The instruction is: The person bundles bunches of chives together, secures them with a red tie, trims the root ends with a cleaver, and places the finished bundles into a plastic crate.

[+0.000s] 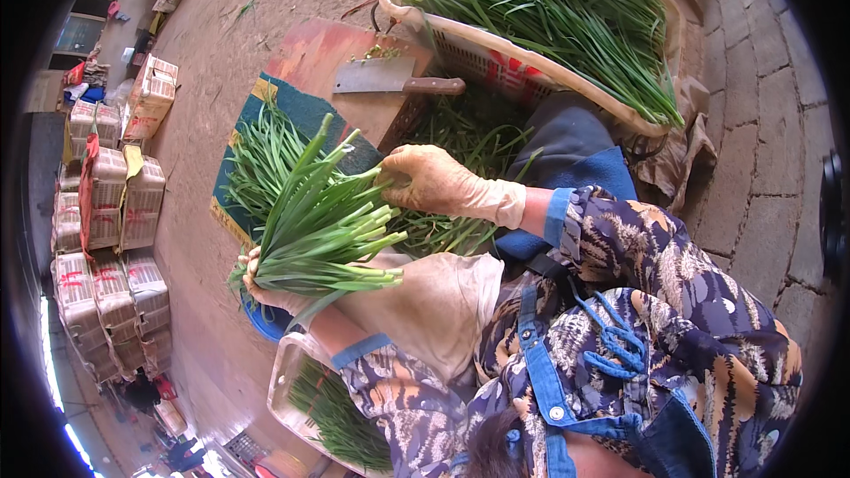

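Observation:
My left hand (275,292), in a thin pale glove, is wrapped around the leafy part of a bunch of garlic chives (325,232). The cut stem ends fan out to the right. At their upper edge my right hand (428,182), in a stained glove, has thumb and fingertips closed on a stem end; the pinch itself is partly hidden. Behind the held bunch, more chives (265,153) lie on a green mat (309,113) over a wooden board (322,40). A cleaver (375,76) rests flat on this board, its wooden handle pointing right.
A large crate (465,30) heaped with chives stands at upper right. Loose trimmings (445,232) lie below the board beside my legs. A pale basket (285,372) at lower left holds more chives (339,411). Stacked crates (109,199) stand across the floor at left.

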`<state>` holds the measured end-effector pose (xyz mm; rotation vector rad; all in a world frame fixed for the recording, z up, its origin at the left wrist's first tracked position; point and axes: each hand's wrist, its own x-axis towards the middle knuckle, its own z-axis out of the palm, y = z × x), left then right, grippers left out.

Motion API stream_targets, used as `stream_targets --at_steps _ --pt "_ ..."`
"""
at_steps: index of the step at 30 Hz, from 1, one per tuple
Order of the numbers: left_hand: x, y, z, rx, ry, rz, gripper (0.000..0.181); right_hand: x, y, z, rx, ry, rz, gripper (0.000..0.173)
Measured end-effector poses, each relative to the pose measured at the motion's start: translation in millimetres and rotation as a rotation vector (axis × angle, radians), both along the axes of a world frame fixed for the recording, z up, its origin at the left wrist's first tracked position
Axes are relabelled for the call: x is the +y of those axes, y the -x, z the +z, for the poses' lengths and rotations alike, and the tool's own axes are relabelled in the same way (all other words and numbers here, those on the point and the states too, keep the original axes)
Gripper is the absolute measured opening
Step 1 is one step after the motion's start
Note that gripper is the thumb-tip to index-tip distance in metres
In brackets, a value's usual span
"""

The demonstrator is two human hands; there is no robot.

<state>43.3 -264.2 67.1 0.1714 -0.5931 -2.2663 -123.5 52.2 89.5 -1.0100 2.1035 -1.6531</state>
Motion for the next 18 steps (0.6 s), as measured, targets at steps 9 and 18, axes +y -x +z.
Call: stream_targets --at_steps 9,18 --pt "-16 -4 -16 -0.027 0.086 0.066 0.013 15 -3 16 0.347 0.215 -0.013 0.036" --pt "-31 -9 -31 -0.049 0.086 0.103 0.02 21 -1 1 -0.317 0.239 0.088 0.017"
